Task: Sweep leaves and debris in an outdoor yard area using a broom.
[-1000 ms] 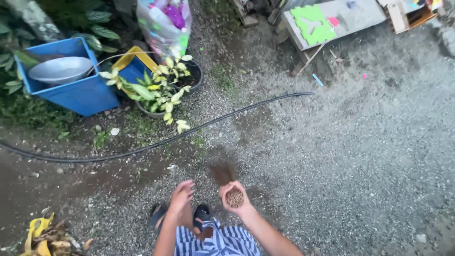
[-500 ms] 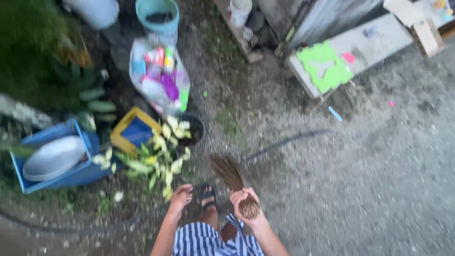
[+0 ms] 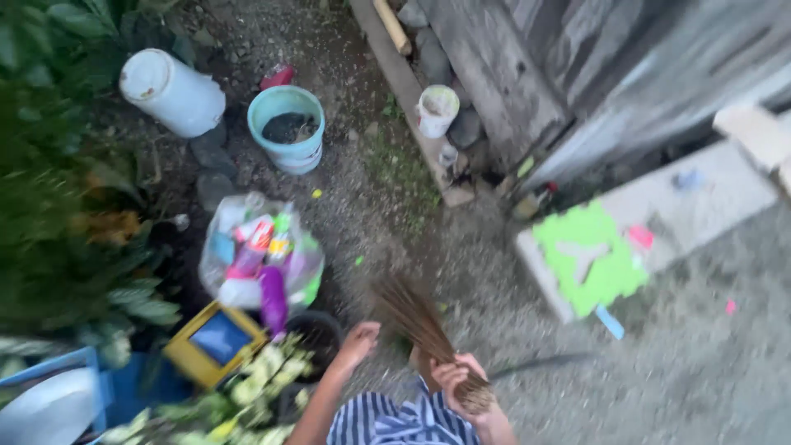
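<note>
My right hand (image 3: 458, 381) grips a bundle broom of thin brown sticks (image 3: 416, 317) near its bound end, its bristles fanning up and left over the gravel ground (image 3: 700, 371). My left hand (image 3: 360, 340) hangs free with fingers loosely curled, just right of a black plant pot (image 3: 315, 332). It holds nothing. A striped blue and white garment (image 3: 395, 420) shows at the bottom.
A clear bag full of colourful rubbish (image 3: 262, 259) lies left of the broom. Behind it stand a teal bucket (image 3: 287, 129), a tipped white container (image 3: 173, 91) and a small white pot (image 3: 437, 109). A yellow-framed box (image 3: 216, 339), green plants (image 3: 66, 206), a grey slab with green paper (image 3: 589, 255).
The view has swung forward and left, bringing the buckets and wooden wall into sight. The broom has moved left with its bristles raised, still in my right hand.
</note>
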